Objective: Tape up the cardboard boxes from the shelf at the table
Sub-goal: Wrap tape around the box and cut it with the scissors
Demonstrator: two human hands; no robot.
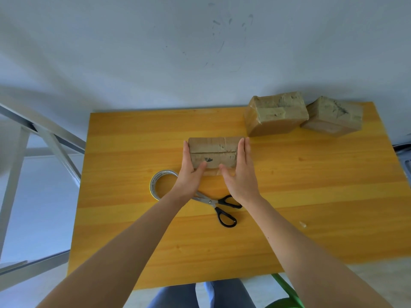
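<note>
From my station I see both hands flat against one small cardboard box (213,152). The left hand (191,174) lies along the box's left end with fingers straight and together, its thumb resting on the top face near the front edge. The right hand (239,174) mirrors it on the right end, fingers straight, thumb laid on the top. Neither hand curls round anything; I read both as spread and pressing the box between them.

The box sits on the yellow wooden table (133,218), a little past the table's middle toward 12 o'clock, long side facing me. A seam runs across its top face, with dark smudges beside it.

From the box, a roll of clear tape (153,184) lies flat at about 8 o'clock, just beside the left wrist. Black-handled scissors (211,202) lie at 6 o'clock, blades partly under the left forearm, handles pointing toward me.

At 2 o'clock, near the far edge, stands a larger taped box (275,114), and another taped box (333,116) sits touching it on its right, turned at an angle.

A grey metal shelf frame (51,138) stands off the table at 9 o'clock.
</note>
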